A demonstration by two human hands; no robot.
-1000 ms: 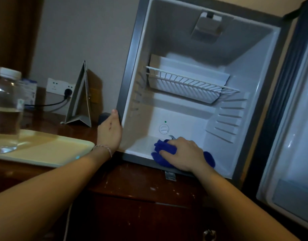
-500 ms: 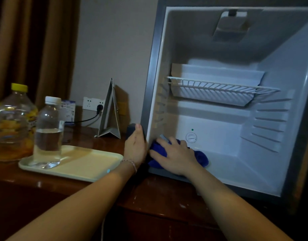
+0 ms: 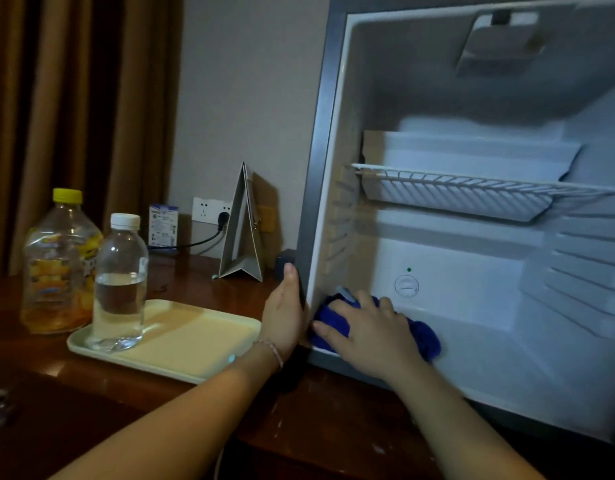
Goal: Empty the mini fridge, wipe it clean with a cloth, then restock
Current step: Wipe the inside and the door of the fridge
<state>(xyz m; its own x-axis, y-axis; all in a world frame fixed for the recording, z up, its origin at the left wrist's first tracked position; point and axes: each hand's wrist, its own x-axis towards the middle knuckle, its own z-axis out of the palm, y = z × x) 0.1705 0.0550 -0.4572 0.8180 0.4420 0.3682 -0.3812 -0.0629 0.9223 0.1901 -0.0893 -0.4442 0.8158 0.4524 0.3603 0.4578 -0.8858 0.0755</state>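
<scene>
- Mini fridge (image 3: pixel 334 140) is stood open on the dark wooden surface (image 3: pixel 334 403), filling the view from 12 to 4 o'clock; nothing is seen on its wire shelf (image 3: pixel 472 183) or floor, so the wiping step is judged to be in hand.
- Blue cloth (image 3: pixel 424 336) is bunched in the front-left floor corner, pressed down under the right hand (image 3: pixel 372 332), whose fingers (image 3: pixel 328 329) are laid fairly flat and spread over it rather than curled round it.
- Left hand (image 3: pixel 285 317) is rested flat against the outer left wall of the cabinet, fingers straight, nothing gripped.
- For a good wipe, the corner seam should be worked firmly, then the floor swept outward toward 4 o'clock, with the cabinet kept braced.
- Water bottle (image 3: pixel 120 282) on the tray (image 3: pixel 195 344) and the yellow-capped bottle (image 3: pixel 61 261) beside it at 9 o'clock are judged to await restocking.
</scene>
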